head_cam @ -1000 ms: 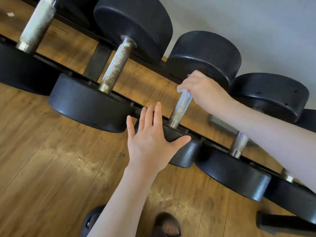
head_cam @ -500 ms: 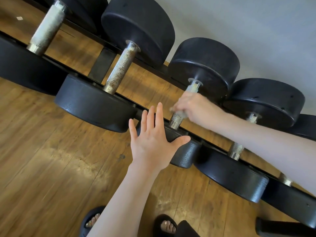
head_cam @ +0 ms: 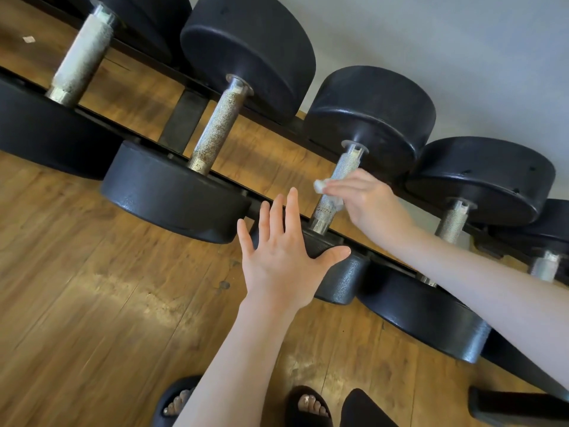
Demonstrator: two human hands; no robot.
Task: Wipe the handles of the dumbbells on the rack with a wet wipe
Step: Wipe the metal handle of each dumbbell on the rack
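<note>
Dumbbell rack (head_cam: pixel 184 118), black, cut off at both picture edges. Leftmost dumbbell's near head runs out of view. Left hand (head_cam: pixel 286 257): fingers spread, flat on the near head (head_cam: pixel 341 278) of the third dumbbell, hiding part of it. Its knurled steel handle (head_cam: pixel 341 174) lies between the two black heads. Wet wipe (head_cam: pixel 321 184), white, crumpled, mostly hidden, pinched against the handle's middle by the right hand (head_cam: pixel 366 201); fingers curled round it. Wood floor (head_cam: pixel 92 303) below.
</note>
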